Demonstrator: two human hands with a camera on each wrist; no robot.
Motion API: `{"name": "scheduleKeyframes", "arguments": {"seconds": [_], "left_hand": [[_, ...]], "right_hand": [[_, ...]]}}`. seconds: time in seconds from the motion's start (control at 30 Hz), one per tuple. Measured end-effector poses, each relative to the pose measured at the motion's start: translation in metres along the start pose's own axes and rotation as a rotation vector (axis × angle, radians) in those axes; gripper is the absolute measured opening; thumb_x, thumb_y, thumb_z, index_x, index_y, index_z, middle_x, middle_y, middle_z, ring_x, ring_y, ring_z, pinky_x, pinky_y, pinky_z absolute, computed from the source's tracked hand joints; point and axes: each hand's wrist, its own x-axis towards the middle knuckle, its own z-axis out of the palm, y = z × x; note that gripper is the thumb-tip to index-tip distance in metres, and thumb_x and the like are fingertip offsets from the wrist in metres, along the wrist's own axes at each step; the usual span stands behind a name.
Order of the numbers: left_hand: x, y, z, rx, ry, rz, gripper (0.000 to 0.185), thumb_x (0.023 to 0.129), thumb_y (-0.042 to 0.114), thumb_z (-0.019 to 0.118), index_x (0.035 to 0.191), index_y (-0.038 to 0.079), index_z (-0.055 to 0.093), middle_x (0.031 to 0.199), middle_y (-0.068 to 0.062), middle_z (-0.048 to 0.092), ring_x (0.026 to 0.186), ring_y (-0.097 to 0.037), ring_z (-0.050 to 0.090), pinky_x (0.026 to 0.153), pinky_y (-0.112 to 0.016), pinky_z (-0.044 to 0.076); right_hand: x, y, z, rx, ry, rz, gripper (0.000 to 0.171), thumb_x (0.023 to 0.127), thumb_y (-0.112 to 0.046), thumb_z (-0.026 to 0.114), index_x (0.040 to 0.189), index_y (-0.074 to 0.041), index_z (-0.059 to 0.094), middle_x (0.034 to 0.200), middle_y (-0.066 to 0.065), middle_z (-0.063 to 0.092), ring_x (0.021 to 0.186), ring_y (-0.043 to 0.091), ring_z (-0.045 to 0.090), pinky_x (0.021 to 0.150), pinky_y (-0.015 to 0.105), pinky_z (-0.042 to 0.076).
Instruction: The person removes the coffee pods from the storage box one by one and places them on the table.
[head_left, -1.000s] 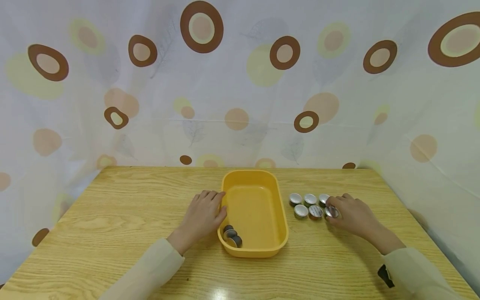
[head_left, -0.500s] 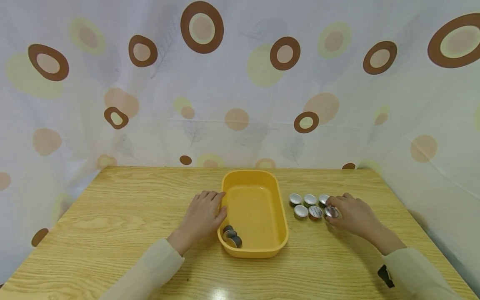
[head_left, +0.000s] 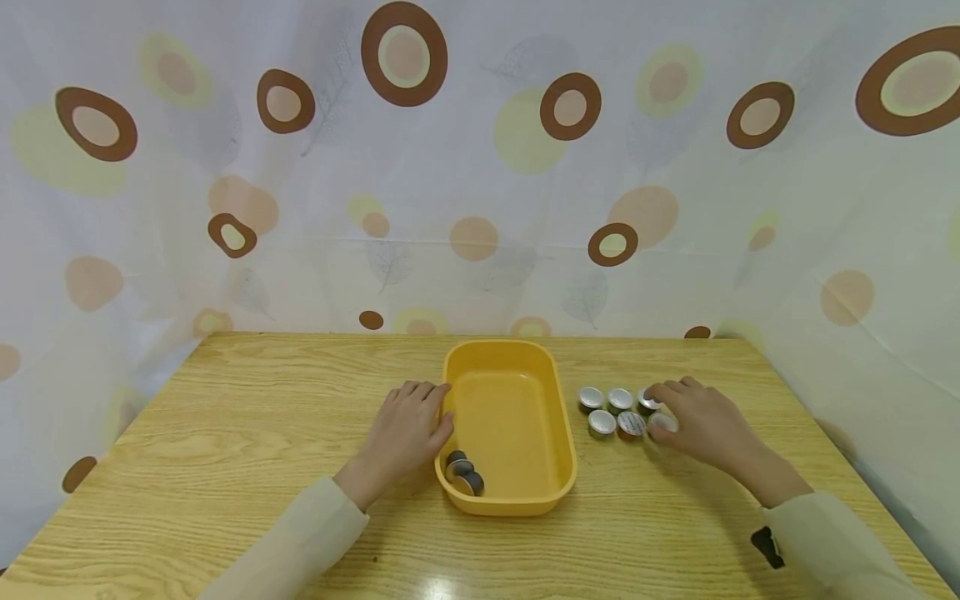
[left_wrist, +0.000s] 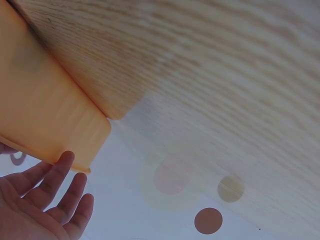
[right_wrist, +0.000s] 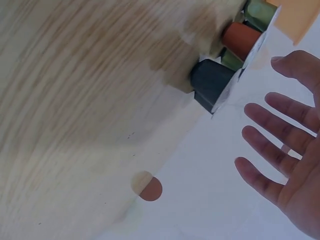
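Since the earlier frame, my right hand (head_left: 701,423) has shifted slightly toward ten o'clock, while my left hand (head_left: 401,433) and the yellow tray have stayed put. Right fingers and thumb are spread, with nothing between them. Just off them, at nine o'clock from that palm, is the dark capsule (right_wrist: 214,80) at the near right of a cluster of six, its axis upright and its foil lid up. My thumb hides part of that lid from above; the wrist view shows them apart, though I can't judge the height well. The orange-brown capsule (head_left: 631,424) stands just beyond, also at nine o'clock. My right hand is plainly the nearer one; the left is over at the tray (head_left: 517,506), fingers loosely extended, touching its nine o'clock rim. The tray's long axis runs twelve to six, and two capsules (head_left: 471,482) lie tipped in its seven o'clock corner. All of it rests on a wood-grain table (head_left: 262,433), with a patterned cloth (head_left: 450,167) hanging beyond the twelve o'clock edge.
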Motion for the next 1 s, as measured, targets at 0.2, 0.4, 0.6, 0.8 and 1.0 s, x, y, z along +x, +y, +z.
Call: {"name": "scheduleKeyframes", "arguments": {"seconds": [0.2,0.4,0.6,0.8,1.0], "left_hand": [[0.000,0.000,-0.001,-0.006,-0.003,-0.002,0.037,0.088,0.027,0.054,0.119,0.007,0.058,0.107,-0.006,0.064,0.101,-0.025,0.057,0.085,-0.041,0.046],[0.000,0.000,-0.001,-0.008,0.000,0.000,0.037,0.088,0.028,0.053,0.118,0.007,0.059,0.107,-0.006,0.064,0.101,-0.025,0.057,0.085,-0.041,0.046],[0.000,0.001,-0.002,-0.014,-0.019,-0.009,0.037,0.089,0.028,0.052,0.120,0.007,0.058,0.108,-0.006,0.064,0.102,-0.025,0.057,0.086,-0.041,0.046],[0.000,0.000,-0.001,-0.011,-0.013,-0.008,0.037,0.089,0.028,0.052,0.119,0.008,0.058,0.108,-0.005,0.064,0.102,-0.025,0.057,0.086,-0.041,0.046],[0.000,0.000,-0.001,-0.016,0.001,-0.007,0.036,0.088,0.027,0.054,0.118,0.008,0.059,0.107,-0.005,0.064,0.102,-0.025,0.057,0.086,-0.041,0.046]], "right_hand": [[0.006,-0.010,-0.003,-0.011,0.033,-0.044,0.037,0.074,-0.027,0.072,0.104,-0.008,0.062,0.099,0.006,0.065,0.091,0.026,0.056,0.066,0.044,0.048],[0.012,-0.022,-0.002,-0.020,0.076,-0.097,0.035,0.075,-0.029,0.072,0.103,-0.009,0.063,0.097,0.004,0.065,0.088,0.023,0.057,0.066,0.041,0.048],[0.019,-0.035,-0.001,-0.036,0.114,-0.158,0.033,0.075,-0.029,0.072,0.101,-0.010,0.064,0.095,0.002,0.065,0.086,0.021,0.057,0.065,0.039,0.049],[0.025,-0.048,-0.002,-0.035,0.143,-0.204,0.033,0.075,-0.029,0.072,0.101,-0.011,0.065,0.095,0.001,0.065,0.087,0.020,0.056,0.067,0.039,0.048],[0.031,-0.060,-0.002,-0.037,0.162,-0.253,0.030,0.075,-0.026,0.071,0.100,-0.012,0.064,0.094,0.000,0.064,0.086,0.019,0.055,0.068,0.038,0.048]]}}
